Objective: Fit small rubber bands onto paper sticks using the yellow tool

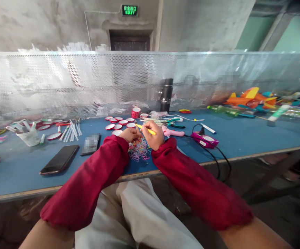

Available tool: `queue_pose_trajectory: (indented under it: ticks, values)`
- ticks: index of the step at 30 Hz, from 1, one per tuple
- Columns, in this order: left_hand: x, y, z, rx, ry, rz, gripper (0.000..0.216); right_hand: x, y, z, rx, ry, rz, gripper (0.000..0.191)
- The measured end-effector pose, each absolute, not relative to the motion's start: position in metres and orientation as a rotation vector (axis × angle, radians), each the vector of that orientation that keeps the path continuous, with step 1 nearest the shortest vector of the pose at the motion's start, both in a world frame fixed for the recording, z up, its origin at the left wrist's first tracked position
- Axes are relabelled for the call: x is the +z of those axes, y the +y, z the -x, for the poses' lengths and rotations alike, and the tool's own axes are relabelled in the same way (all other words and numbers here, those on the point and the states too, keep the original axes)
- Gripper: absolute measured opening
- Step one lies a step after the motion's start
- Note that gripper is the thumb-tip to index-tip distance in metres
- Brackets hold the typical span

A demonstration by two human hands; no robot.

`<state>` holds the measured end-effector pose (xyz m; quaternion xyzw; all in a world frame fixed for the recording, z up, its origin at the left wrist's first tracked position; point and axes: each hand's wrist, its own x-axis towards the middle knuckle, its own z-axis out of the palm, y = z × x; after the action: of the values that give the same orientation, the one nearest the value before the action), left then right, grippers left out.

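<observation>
Both my arms wear dark red sleeves and meet over the blue table [22, 173]. My right hand [153, 135] is closed around a thin yellow stick [146, 129] that points left. My left hand [131, 135] is closed, pinching something small that I cannot make out, close to the stick's tip. Just below both hands lies a heap of small coloured rubber bands [139, 152] on the table.
Two phones [59, 159] lie at the left, a pink tool [172, 132] and a magenta corded device [205, 139] at the right. Red-rimmed round lids [119, 123], white sticks [71, 130], a black flask [166, 94] and an orange toy plane [248, 97] stand before a perforated metal screen [87, 79].
</observation>
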<state>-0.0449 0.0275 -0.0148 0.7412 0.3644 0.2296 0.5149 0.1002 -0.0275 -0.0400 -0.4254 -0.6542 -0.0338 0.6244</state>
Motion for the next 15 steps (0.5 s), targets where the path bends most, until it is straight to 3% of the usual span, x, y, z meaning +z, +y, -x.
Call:
queue_pose_trajectory:
  ticks: [15]
  values:
    - [-0.0133, 0.0267, 0.0443, 0.536, 0.894, -1.784, 0.020, -0.0377, -0.0293, -0.1003, -0.120, -1.490, 0.990, 0.013]
